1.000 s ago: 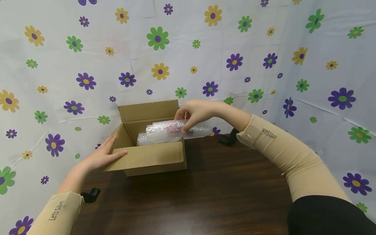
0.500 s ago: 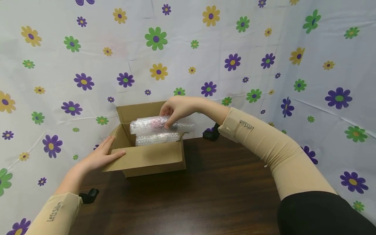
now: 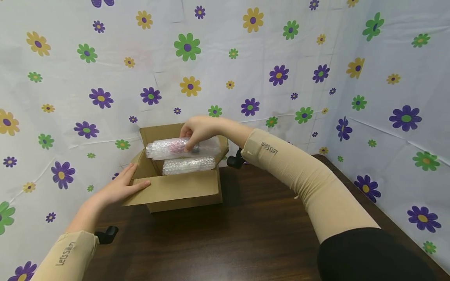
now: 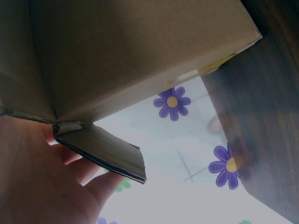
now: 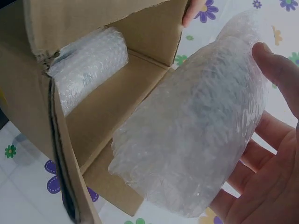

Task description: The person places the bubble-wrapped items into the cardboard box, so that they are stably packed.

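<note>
Flower-print sheeting backs a dark wood table (image 3: 253, 234), w/ an open cardboard box (image 3: 183, 189) standing toward 11 o'clock from our seat. We have the right hand (image 3: 198, 130) over the box opening, fingers and thumb curled round a bubble-wrapped roll (image 3: 175, 147); grip is a wrap-round hold near the roll's right half. Roll's long axis runs 9-to-3, roughly parallel to the box's front wall, and it sits above the rim, not yet inside. A second wrapped bundle (image 3: 189, 164) lies in the box directly below, at 6 o'clock from the held roll, same 9-to-3 axis; the two look just apart, tho contact can't be ruled out. Right wrist view confirms: held roll (image 5: 196, 135) fills the palm of the hand (image 5: 266, 177), w/ the bundle (image 5: 88, 65) further in against the box wall (image 5: 117, 112). Left hand (image 3: 119, 187) rests at the box's near-left corner, fingers straight, thumb laid on the front flap (image 3: 165, 187), bracing it. Right hand is the nearer one to the opening; free space in the box lies on top of the bundle.
</note>
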`<state>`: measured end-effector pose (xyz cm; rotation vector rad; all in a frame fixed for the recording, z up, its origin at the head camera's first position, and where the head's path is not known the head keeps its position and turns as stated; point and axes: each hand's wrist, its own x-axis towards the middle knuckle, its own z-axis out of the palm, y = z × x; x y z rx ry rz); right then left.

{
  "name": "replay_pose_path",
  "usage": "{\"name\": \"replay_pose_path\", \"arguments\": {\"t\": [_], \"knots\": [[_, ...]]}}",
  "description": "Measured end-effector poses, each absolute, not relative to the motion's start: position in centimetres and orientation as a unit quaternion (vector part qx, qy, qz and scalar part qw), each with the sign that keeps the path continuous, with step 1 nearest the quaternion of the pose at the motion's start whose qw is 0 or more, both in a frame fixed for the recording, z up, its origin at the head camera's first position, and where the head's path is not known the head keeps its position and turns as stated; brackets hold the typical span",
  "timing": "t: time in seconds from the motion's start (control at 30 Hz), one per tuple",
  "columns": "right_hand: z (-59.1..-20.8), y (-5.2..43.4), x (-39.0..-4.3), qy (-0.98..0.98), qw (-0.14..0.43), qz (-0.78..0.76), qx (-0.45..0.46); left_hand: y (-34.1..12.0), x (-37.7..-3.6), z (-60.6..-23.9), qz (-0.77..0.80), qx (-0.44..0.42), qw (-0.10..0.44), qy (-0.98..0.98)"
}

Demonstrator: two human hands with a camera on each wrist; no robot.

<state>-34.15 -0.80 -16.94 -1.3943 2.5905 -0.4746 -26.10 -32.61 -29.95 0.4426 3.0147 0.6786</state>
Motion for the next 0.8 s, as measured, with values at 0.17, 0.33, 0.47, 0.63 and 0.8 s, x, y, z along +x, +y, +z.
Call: {"name": "replay_pose_path", "arguments": {"t": [0.17, 0.33, 0.47, 0.63, 0.8], "knots": [[-17.3, -1.4, -35.1, 0.872, 0.083, -0.175, -0.449, -32.7, -26.1, -30.0, 0.220, 0.143, 0.012, 0.965], [-18.1, -2.2, -36.2, 0.882, 0.092, -0.183, -0.425, -32.7, -26.1, -30.0, 0.221, 0.143, 0.013, 0.965], [-19.0, -3.2, -37.1, 0.891, 0.104, -0.169, -0.408, -32.7, -26.1, -30.1, 0.218, 0.143, 0.011, 0.965], [-20.1, -4.2, -38.0, 0.900, 0.104, -0.149, -0.396, -32.8, -26.2, -30.2, 0.216, 0.143, 0.009, 0.966], [-20.8, -4.8, -38.3, 0.901, 0.106, -0.153, -0.393, -32.8, -26.2, -30.1, 0.215, 0.141, 0.007, 0.966]]}}
